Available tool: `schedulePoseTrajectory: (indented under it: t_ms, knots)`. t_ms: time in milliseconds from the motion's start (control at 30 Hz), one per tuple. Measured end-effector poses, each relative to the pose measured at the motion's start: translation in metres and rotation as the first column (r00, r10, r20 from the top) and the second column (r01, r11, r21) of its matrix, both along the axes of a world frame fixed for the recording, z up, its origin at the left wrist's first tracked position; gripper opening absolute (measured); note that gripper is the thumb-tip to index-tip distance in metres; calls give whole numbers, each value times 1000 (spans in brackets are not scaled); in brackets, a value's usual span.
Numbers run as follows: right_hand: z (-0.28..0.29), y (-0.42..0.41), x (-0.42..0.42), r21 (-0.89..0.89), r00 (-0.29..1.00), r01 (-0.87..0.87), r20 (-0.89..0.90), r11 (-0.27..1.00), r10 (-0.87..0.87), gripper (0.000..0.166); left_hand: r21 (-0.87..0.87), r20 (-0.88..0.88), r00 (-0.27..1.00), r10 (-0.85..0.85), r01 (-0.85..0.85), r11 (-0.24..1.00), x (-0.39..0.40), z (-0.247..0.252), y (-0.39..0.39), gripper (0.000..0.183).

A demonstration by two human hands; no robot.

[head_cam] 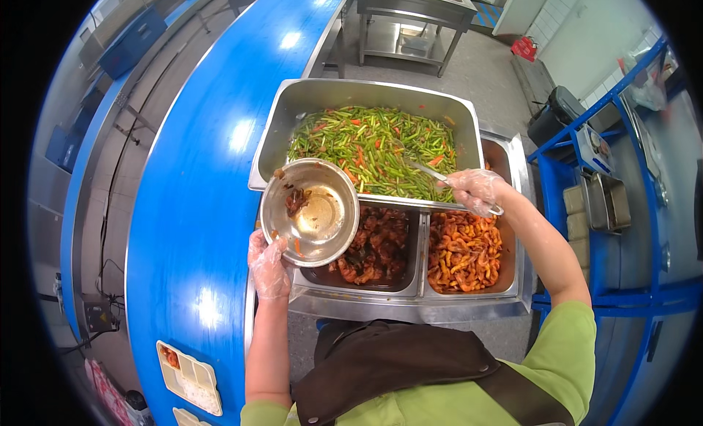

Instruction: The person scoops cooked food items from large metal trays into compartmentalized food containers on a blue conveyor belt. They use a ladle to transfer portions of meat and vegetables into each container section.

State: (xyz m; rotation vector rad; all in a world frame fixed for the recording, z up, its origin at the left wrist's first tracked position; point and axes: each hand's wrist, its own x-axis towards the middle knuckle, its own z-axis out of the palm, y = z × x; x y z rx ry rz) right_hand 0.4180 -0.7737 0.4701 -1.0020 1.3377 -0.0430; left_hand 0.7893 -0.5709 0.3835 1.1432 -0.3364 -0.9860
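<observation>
In a clear plastic glove, my left hand (270, 264) grips the rim of a round metal bowl (335, 234), which holds a dark piece of food and some scraps. My right hand (473, 190), gloved too, holds the handle of a metal spoon (425, 169) whose head lies among cut green stems with red strips (362, 140). They fill a deep steel pan (379, 88). Nearer to me, under the bowl's right side, a steel pan holds dark, sauced meat pieces (379, 245). Right of it is a pan of orange shrimp (464, 256).
A blue conveyor belt (187, 173) runs along the left, bearing a compartment tray (192, 398) with rice and a little food; part of another tray shows below. A blue rack (620, 305) with steel pans stands at right, near a dark bin (565, 105). Ahead is a steel table (417, 11).
</observation>
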Motion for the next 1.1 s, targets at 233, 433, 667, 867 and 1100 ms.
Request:
schedulePoseTrajectory:
  t_ms: [233,433,667,867,1100]
  knots:
    - [1,14,-22,127,930,191,295,973,-221,31,32,134,990,49,-54,998,-2,19,-14,44]
    - [37,17,-26,62,930,285,223,956,-292,27,15,117,993,2,-4,1000,-11,33,-37,54]
    - [75,19,-29,19,933,202,299,979,-198,25,-27,50,996,-77,79,997,-32,30,-55,55]
    - [57,34,-8,-305,997,-27,-80,952,3,30,-65,5,997,-71,72,995,-32,32,-45,54]
    - [-35,-3,-27,-207,332,-870,-917,447,223,27,0,62,998,-2,2,1000,-19,39,-17,55]
